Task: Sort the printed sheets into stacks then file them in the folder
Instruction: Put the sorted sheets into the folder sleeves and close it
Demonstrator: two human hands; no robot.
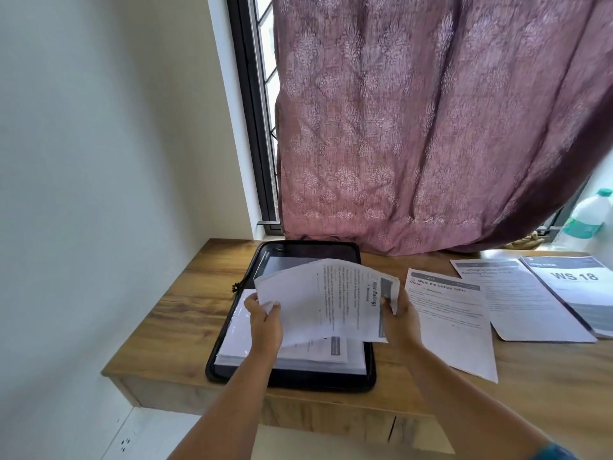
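The wooden bench (185,313) is set under a window whose patterned mauve curtain (431,127) hangs down to its far edge, so daylight falls across the papers. At the left of the bench a black zip folder (298,376) lies opened flat, its upper half toward the window and its lower half holding a thick pile of printed sheets (238,340) squared inside the rim; it appears to be kept there so that sheets can be drawn from it and later returned. To the right, well apart from the folder, three sorted stacks are laid side by side and overlapping slightly at their edges: the booklet marked "WS 18" (577,287) farthest right, a sheet with a grey header (517,300) in the middle, and the sheet headed "Wipe the Coffee Table" (451,323) nearest the folder. The headings are turned toward the person, presumably so that each stack can be told at a glance. Above the folder a small bundle of sheets (328,300) is held raised and bowed, turned sideways, probably for its title to be read before a stack is chosen. The left hand (265,323) grips the bundle's left edge with curled fingers, and the right hand (398,320) pinches its right edge with the thumb on top. At the far right a plastic bottle (590,214) stands on the sill.
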